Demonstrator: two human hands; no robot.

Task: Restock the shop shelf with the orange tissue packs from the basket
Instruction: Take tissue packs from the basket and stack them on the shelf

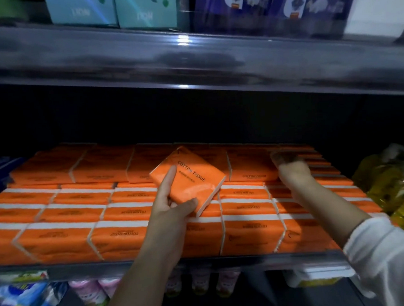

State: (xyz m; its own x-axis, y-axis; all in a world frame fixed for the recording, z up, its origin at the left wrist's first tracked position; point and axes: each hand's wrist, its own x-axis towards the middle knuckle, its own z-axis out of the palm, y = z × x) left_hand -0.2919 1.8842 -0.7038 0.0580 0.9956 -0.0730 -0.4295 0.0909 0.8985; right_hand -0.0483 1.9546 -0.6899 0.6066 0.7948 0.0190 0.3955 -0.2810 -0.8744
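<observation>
Dimly lit, the shelf lies packed with orange tissue packs.

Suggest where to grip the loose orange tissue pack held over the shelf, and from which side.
Likely best: grip the tissue pack across its flat faces at the near lower corner, coming from the front, as the left hand does. It is a thin soft slab tilted face-up, and the stacked packs crowd its far side.

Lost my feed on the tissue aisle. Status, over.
Left hand holding one orange pack above the stacked packs. Right hand on those at right rear, grip blurred. Shelf already tightly packed.
</observation>
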